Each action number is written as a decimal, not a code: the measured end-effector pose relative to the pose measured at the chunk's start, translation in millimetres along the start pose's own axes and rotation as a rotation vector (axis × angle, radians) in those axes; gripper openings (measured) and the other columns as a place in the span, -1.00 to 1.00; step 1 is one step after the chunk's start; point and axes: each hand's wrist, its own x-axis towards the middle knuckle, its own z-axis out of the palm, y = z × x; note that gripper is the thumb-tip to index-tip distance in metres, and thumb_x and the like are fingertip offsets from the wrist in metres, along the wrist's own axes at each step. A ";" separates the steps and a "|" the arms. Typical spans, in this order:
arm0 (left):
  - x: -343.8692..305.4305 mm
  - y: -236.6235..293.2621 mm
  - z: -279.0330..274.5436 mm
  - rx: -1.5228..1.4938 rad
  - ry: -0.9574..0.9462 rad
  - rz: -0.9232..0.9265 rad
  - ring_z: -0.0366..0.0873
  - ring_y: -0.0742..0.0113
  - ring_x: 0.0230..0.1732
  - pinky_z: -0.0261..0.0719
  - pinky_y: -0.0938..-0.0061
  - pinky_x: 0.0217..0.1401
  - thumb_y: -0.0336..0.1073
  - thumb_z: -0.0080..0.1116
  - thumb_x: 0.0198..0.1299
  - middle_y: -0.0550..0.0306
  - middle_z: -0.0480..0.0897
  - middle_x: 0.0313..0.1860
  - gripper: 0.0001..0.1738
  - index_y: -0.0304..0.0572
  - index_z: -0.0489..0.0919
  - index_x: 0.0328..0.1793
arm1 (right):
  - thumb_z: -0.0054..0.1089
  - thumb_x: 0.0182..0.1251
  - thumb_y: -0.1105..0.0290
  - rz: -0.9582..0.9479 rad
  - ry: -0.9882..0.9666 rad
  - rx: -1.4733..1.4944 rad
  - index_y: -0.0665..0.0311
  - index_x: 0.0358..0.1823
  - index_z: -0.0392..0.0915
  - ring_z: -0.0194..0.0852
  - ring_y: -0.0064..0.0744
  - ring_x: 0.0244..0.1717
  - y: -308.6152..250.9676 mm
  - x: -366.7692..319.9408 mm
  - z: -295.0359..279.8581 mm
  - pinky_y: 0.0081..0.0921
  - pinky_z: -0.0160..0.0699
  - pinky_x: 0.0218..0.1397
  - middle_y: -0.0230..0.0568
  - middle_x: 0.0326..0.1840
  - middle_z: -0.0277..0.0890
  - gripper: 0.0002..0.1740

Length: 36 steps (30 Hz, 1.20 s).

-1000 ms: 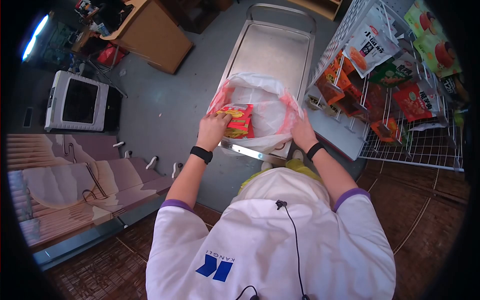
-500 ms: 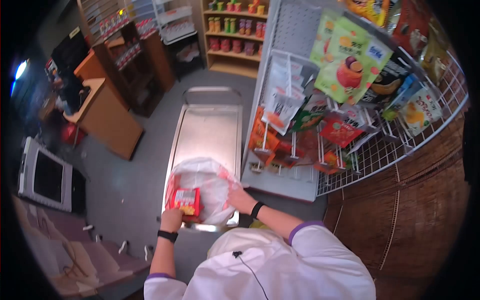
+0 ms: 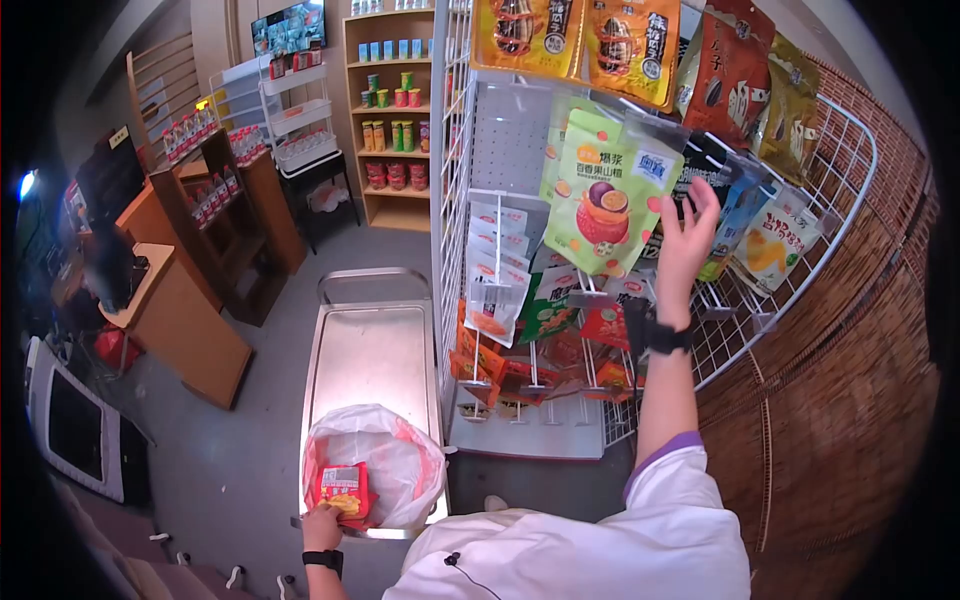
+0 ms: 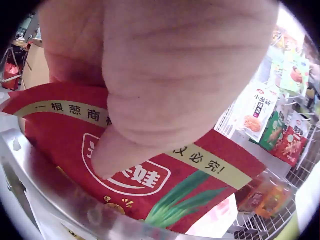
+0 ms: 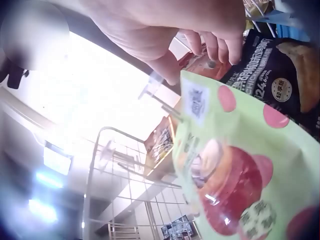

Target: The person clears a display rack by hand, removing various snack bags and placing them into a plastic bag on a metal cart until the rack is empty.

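Note:
My left hand [image 3: 322, 530] pinches a red snack packet [image 3: 343, 488] at the front left of a white and pink plastic bag [image 3: 405, 470], which lies on a metal cart [image 3: 370, 360]. Close up in the left wrist view, the thumb of the left hand [image 4: 165, 65] presses the packet's red face [image 4: 60, 135]. My right hand [image 3: 688, 235] is raised at the rack, fingers apart and slightly bent, just right of a green pouch [image 3: 603, 200]. In the right wrist view the right hand [image 5: 175, 30] is above the green pouch [image 5: 235, 170], beside a black pouch [image 5: 280, 75].
Orange pouches [image 3: 625, 45] hang at the rack's top, with white packets [image 3: 495, 290] and red ones lower down. A wooden shelf [image 3: 390, 110] with cups and cans stands behind the cart. To the left are a wooden desk [image 3: 190, 320] and a grey-framed box [image 3: 75, 420].
My right hand has left the bag's right rim and risen to the hanging pouches. The left hand stays at the red packet in the bag. The head view has swung up and right.

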 end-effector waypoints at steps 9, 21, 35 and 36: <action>1.3 4.4 -2.8 0.039 0.018 0.003 0.63 0.04 -0.19 0.59 0.20 -0.09 -0.38 0.11 -0.04 0.05 0.66 -0.23 -0.74 0.00 0.71 -0.20 | 0.28 0.21 0.41 0.455 -0.224 0.298 0.38 -0.10 0.57 0.50 -0.58 -0.24 41.1 36.6 38.1 -0.57 0.42 -0.10 -0.36 -0.23 0.61 -0.73; -5.4 10.1 -0.2 0.025 0.010 -0.089 0.61 0.05 -0.09 0.52 0.18 0.03 -0.41 0.12 -0.08 0.10 0.66 -0.15 -0.70 0.02 0.70 -0.18 | 0.19 0.24 0.43 0.094 -0.195 -0.239 0.32 0.03 0.48 0.48 -0.42 -0.06 134.1 68.8 104.7 -0.45 0.43 0.02 -0.22 -0.05 0.55 -0.67; -0.8 3.4 14.9 -0.029 0.010 -0.132 0.58 0.11 -0.01 0.43 0.15 0.13 -0.41 0.12 -0.07 0.13 0.66 -0.14 -0.70 0.02 0.70 -0.17 | 0.24 0.18 0.46 0.564 -0.268 0.370 0.20 0.08 0.43 0.43 -0.46 0.00 144.5 72.8 107.7 -0.50 0.42 0.05 -0.33 0.01 0.47 -0.59; 0.0 5.8 12.5 -0.051 -0.027 -0.170 0.57 0.15 0.02 0.38 0.14 0.21 -0.43 0.10 -0.06 0.15 0.67 -0.13 -0.70 0.02 0.70 -0.18 | 0.23 0.19 0.47 0.516 -0.225 0.432 0.21 0.10 0.42 0.43 -0.45 0.01 142.9 69.1 109.3 -0.50 0.42 0.06 -0.32 0.03 0.47 -0.58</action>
